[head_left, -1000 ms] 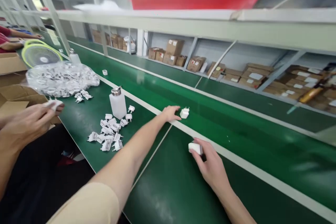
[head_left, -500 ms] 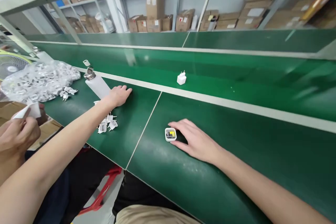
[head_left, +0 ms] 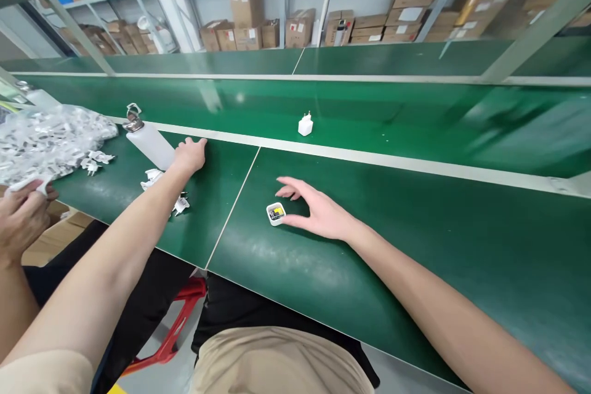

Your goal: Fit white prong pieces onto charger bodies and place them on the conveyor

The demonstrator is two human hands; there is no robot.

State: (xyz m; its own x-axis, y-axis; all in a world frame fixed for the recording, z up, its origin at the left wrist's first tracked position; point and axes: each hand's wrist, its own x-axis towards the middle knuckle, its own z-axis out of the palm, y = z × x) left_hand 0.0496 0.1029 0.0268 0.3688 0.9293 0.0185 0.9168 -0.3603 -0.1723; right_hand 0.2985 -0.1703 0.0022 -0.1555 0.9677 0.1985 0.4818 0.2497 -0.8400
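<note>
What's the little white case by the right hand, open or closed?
Open. The white case sits on the green table with its top uncovered, yellow and dark parts visible inside.

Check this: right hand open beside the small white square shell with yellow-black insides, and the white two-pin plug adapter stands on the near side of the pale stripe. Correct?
No. The head view shows the white two-pin plug adapter on the far side of the pale stripe, not the near. The right hand is indeed open beside the small white square shell.
</note>
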